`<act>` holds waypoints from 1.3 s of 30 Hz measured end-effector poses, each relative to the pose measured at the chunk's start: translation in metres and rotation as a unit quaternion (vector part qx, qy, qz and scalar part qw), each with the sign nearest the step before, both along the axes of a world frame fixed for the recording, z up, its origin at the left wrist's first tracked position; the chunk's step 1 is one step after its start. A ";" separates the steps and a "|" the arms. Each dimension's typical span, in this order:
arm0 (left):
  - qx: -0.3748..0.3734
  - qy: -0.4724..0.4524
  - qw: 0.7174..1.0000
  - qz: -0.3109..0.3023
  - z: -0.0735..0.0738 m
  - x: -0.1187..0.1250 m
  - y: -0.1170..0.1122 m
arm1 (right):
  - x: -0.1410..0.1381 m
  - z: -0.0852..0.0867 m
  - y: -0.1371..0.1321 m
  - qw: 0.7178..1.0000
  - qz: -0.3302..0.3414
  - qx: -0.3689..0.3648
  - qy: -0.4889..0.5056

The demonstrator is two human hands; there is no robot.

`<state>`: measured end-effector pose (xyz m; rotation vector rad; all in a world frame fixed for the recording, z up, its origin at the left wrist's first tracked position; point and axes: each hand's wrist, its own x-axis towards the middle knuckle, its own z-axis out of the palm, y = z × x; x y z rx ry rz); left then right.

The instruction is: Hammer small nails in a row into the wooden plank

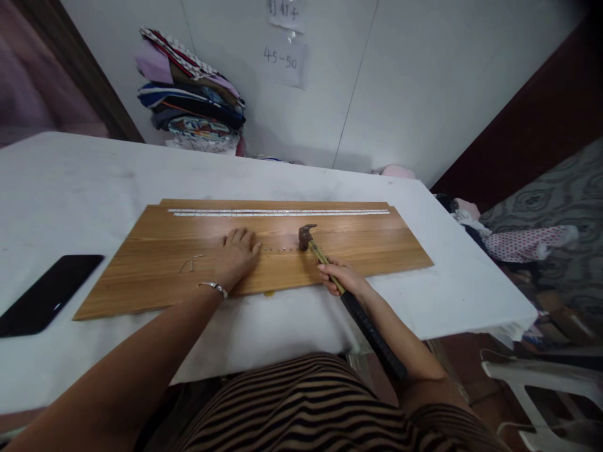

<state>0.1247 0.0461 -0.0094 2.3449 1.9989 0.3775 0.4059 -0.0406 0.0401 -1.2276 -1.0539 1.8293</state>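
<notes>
A wood-grain board (155,282) lies across the white table in front of me. My left hand (237,256) rests flat on it, palm down with the fingers stretched out. A claw hammer (323,258) is in my right hand (343,277), whose fingers wrap round its shaft above the black grip. The rusty hammer head is at the board, by the right end of a short row of nails (284,249); whether it touches one I cannot tell. Left of my left hand lie a few loose nails (191,264). Two white strips (282,213) run along the board's far side.
The white table (117,169) carries a black phone (51,294) left of the board. Folded fabrics (193,94) are stacked at the back against the wall. A white plastic chair (541,389) stands at the lower right, and cloths (522,243) lie beyond the table's right edge.
</notes>
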 end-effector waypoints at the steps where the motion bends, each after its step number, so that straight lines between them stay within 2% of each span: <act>1: 0.001 0.000 1.000 0.000 0.000 0.000 0.000 | 0.000 0.001 0.000 1.000 -0.002 0.000 -0.001; 9: 0.006 0.001 1.000 -0.001 -0.001 0.000 0.000 | 0.002 0.004 0.006 1.000 -0.019 -0.003 -0.013; 17: 0.004 0.010 1.000 -0.002 0.005 0.000 -0.001 | 0.001 0.007 0.007 1.000 -0.023 -0.006 -0.012; 24: 0.013 0.010 1.000 -0.010 0.005 -0.001 -0.001 | 0.003 0.009 0.008 0.999 -0.034 0.008 -0.004; 30: 0.021 0.011 1.000 -0.013 0.006 -0.003 -0.002 | 0.001 0.004 0.007 1.000 -0.009 0.004 0.018; 39: 0.020 0.019 1.000 -0.014 0.009 -0.003 -0.001 | -0.001 0.007 0.007 1.000 -0.014 0.009 0.007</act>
